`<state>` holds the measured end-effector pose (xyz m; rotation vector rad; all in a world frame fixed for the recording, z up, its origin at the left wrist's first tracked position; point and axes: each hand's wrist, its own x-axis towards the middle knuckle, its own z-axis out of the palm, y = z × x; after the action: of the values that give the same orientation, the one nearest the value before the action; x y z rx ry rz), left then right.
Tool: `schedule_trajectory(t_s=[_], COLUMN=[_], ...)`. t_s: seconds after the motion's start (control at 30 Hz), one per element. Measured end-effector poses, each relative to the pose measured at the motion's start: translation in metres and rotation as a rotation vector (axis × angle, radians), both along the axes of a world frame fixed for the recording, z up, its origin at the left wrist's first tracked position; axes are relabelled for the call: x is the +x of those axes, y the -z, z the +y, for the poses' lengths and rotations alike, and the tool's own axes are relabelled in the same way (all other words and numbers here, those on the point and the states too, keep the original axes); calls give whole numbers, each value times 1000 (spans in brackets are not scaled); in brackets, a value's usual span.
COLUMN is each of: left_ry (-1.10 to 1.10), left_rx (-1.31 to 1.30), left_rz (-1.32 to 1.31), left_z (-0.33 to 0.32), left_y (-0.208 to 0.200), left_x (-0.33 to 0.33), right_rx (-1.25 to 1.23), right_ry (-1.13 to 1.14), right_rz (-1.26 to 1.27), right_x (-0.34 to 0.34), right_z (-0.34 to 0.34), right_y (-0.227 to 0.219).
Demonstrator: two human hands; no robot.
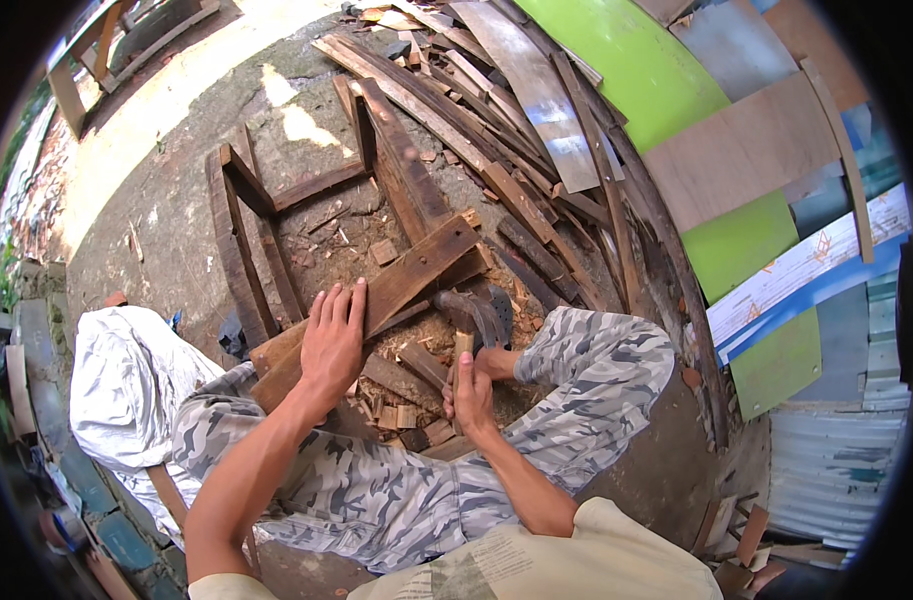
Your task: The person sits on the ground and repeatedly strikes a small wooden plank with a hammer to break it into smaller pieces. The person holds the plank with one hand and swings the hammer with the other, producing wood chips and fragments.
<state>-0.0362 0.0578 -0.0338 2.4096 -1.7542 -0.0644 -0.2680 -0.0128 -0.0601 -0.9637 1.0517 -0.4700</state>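
Note:
My left hand (334, 335) lies flat on a brown wooden board (417, 275), fingers stretched out together. The board slants from my left knee up to the right, across the near end of a wooden frame (407, 180) with legs and crosspieces. My right hand (470, 395) is closed round the light wooden handle of a hammer (464, 345), held upright between my knees. Its dark head is just below the board's right part, beside my sandalled foot (499, 362), and is partly hard to make out. Under the board lie short wood offcuts (402, 415).
A pile of long planks and sticks (517, 190) lies right of the frame. Beyond it lean green panels (627, 60), a plywood sheet (742, 165) and corrugated metal (827, 470). A white cloth sack (137, 385) is by my left knee. Wood chips litter the concrete ground (167, 210).

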Motion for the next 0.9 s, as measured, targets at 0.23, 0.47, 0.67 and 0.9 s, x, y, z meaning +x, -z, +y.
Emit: schedule_trajectory(t_s=[0.23, 0.47, 0.67, 0.9], left_ry=[-24, -1, -14, -60], left_rx=[-7, -31, -13, 152], left_rz=[20, 17, -2, 440], left_z=[6, 1, 2, -7], left_y=[3, 3, -1, -46], left_x=[3, 1, 8, 33], right_rx=[-121, -10, 120, 70], right_ry=[169, -44, 44, 151], right_rz=[-176, 56, 169, 122], right_x=[-9, 5, -21, -53], right_z=[-19, -13, -9, -20], right_y=[-53, -13, -18, -8])
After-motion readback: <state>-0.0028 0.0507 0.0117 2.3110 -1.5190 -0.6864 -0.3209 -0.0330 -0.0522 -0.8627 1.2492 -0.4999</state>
